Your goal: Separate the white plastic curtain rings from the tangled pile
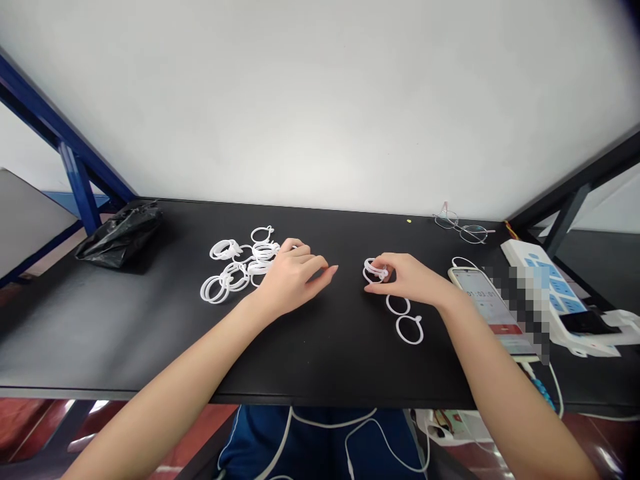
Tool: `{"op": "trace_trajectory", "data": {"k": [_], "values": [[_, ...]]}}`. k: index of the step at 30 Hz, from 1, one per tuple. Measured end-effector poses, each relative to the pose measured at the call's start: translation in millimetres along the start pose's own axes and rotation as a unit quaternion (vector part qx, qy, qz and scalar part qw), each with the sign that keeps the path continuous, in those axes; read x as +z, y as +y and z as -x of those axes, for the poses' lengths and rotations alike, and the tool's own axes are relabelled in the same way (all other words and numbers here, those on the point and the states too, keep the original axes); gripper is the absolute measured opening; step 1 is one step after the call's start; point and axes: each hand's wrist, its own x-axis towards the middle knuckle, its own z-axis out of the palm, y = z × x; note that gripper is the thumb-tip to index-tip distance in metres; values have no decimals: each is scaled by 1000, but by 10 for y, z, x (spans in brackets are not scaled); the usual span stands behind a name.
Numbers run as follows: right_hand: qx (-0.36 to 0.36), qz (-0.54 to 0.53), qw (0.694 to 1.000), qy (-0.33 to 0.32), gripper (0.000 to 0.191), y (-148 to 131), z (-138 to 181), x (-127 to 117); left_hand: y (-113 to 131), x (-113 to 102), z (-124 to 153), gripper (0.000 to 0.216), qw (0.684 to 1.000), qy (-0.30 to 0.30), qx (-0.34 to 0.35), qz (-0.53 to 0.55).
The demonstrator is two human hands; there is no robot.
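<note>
Two bare hands over one black matte table [150,347]. Left hand [293,277] palm down, fingers loosely spread and pointing toward 3 o'clock, resting at the 3 o'clock edge of a heap of white plastic rings [240,263]; whether it grips any ring cannot be told, since the palm hides what lies beneath. Heap count unclear, roughly a dozen thin hoops overlapping, each with a small tab. Right hand [407,279] pinched shut on a small bundle of rings [375,270], thumb and fingertips closed round it; number in the bundle hard to make out, perhaps three. Two loose rings [405,319] flat on the table at 6 o'clock from that hand, one touching the other. One crumpled black plastic bag [120,233], glossy, at 9 o'clock from the heap. One pair of thin wire-framed glasses [463,227] at 1 o'clock from the right hand. One phone [487,303] at 3 o'clock, partly behind the wrist and a pixelated patch. One white power strip [560,293] beyond it, with a white cable trailing off the front edge.
</note>
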Motion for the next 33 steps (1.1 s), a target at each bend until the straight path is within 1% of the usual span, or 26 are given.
{"op": "trace_trajectory", "data": {"k": [2,4,6,7,9,10,11,13,15,17,18,19,20,22,23,24,25,27,28,31,33], "values": [[-34,16,999,11,24,-41,-11,41,17,20,9,32,1000,-6,9,-1],[-66,11,998,12,20,-81,-20,76,28,29,17,26,1000,-16,12,6],[-85,-26,996,0,15,-128,-18,97,38,32,24,20,999,-32,15,23],[-89,-53,995,-10,13,-155,-11,103,44,34,28,24,998,-44,16,35],[-88,-116,989,-30,11,-216,10,114,62,40,34,35,995,-76,16,62],[-85,-146,985,-41,10,-248,23,122,74,45,36,37,992,-99,16,80],[-85,-169,981,-50,8,-279,35,132,90,51,37,35,987,-127,16,100],[-89,-197,974,-67,6,-334,55,155,129,63,39,22,973,-180,15,143],[-97,-213,969,-83,5,-375,65,168,168,68,42,11,961,-209,1,183],[-103,-238,960,-104,7,-402,71,146,196,62,44,20,946,-222,-48,232],[-104,-253,955,-113,9,-407,75,118,202,54,43,24,932,-233,-85,264],[-103,-266,951,-117,14,-404,81,76,203,45,39,28,910,-252,-126,303],[-99,-274,950,-111,20,-390,89,25,199,34,34,31,881,-275,-170,345],[-79,-252,963,-56,25,-323,114,-94,183,14,16,35,813,-310,-248,426],[-59,-224,973,-18,25,-272,129,-150,174,6,4,36,785,-313,-279,456],[-31,-188,982,-7,25,-211,145,-198,166,0,-6,37,766,-306,-303,477],[-2,-147,989,-15,26,-145,159,-232,161,-3,-16,37,758,-290,-321,488],[56,-68,995,-49,28,-26,179,-254,159,-5,-26,38,764,-253,-336,488],[71,-41,995,-55,28,18,181,-242,161,-5,-27,39,771,-238,-337,485],[82,-22,991,-105,15,52,158,-166,174,-4,-20,36,785,-215,-336,474],[77,-27,988,-130,12,13,138,-136,179,-11,-16,35,781,-214,-349,472]]}}
